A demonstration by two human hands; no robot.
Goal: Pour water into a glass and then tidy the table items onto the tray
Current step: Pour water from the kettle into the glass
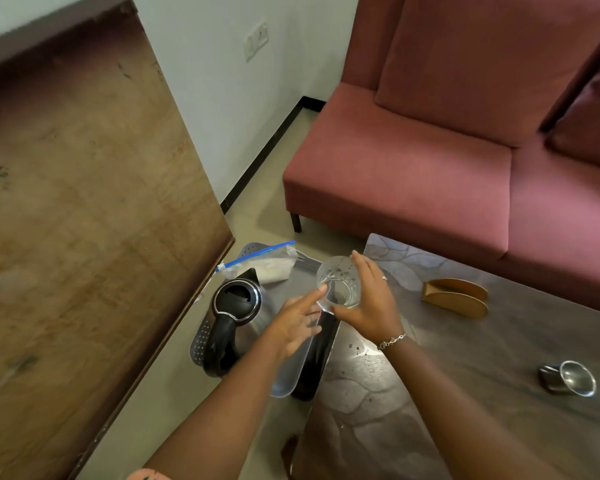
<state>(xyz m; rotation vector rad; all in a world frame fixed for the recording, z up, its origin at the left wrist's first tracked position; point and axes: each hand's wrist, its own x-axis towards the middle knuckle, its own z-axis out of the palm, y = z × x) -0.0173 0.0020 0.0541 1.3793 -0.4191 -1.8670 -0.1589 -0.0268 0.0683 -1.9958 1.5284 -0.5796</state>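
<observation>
A clear glass (338,282) is held tilted between both hands above the gap between the tray and the table. My right hand (371,303) wraps its right side. My left hand (297,322) touches its left rim with the fingertips. Below them a metal tray (284,379) lies on the floor. On the tray stand a steel kettle (238,313) with a black lid and handle and a zip bag (267,265) with a blue seal. Whether the glass holds water is not clear.
A grey patterned table (465,393) fills the lower right, with a gold napkin holder (456,296) and a small steel cup (570,377) lying on it. A pink sofa (447,150) stands behind. A wooden board (84,202) leans at the left.
</observation>
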